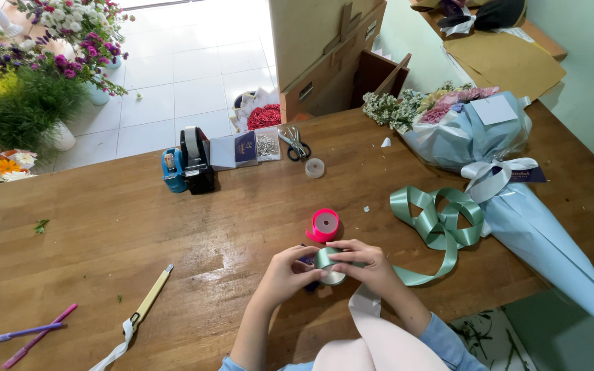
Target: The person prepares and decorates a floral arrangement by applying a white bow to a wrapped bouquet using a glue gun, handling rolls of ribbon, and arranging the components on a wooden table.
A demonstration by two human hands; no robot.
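- Left hand: fingers pinched on the sage-green ribbon spool, low over the wooden worktop.
- Right hand: fingers clamped on the same spool.
- Loose ribbon loops: right, beside the blue-wrapped bouquet.
- Pink ribbon roll: just beyond the hands.

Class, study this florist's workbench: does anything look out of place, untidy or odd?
Mostly orderly. The green ribbon lies unspooled in loose loops from the roll both hands hold, and small paper scraps and a stray leaf litter the wooden table.

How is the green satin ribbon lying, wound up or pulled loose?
Mostly loose: the green satin ribbon sprawls in loops across the wooden table, trailing to the spool in both hands.
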